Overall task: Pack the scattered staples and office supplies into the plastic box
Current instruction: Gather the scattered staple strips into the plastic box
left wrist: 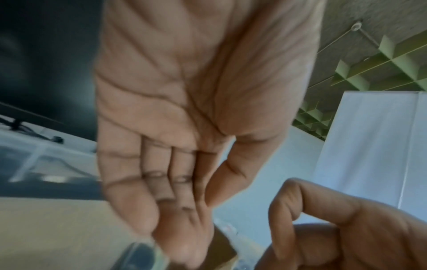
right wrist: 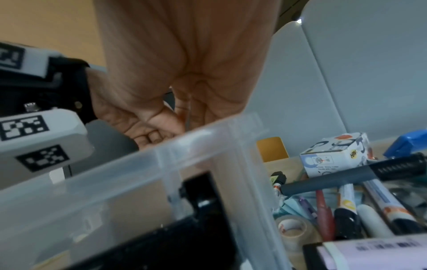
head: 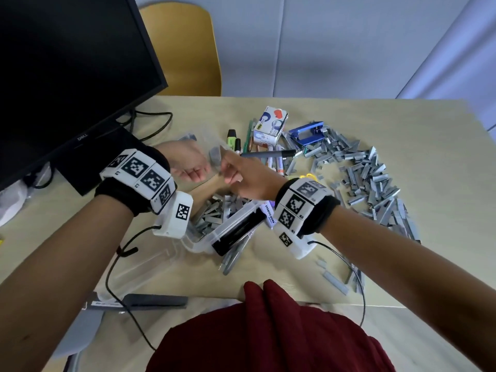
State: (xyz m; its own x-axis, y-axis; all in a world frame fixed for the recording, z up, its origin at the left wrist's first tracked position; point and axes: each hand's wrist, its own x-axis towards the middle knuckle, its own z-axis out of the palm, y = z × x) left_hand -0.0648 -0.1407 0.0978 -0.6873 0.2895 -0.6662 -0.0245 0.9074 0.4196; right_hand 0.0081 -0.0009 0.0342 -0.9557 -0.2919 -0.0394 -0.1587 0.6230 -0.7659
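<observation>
Two hands meet above the table (head: 402,162), just past the plastic box (head: 228,226). On the left stands a dark monitor (head: 67,63). Next comes the left hand (head: 185,162), palm turned up and fingers loosely curled like a little cup; it holds nothing that can be seen. The box sits under both wrists, with some staple strips already in it and a black thing leaning at its wall. The right hand (head: 241,175) is close beside the left one, fingers bent in, and it seems to pinch a small grey bit, but the blur makes this hard to tell. Farther right lie the pens (head: 271,154), a small card box (head: 271,126), a blue stapler (head: 308,132), and the big curved heap of staples (head: 375,178). That heap lies right of the box, so the right hand is nearer to it.
</observation>
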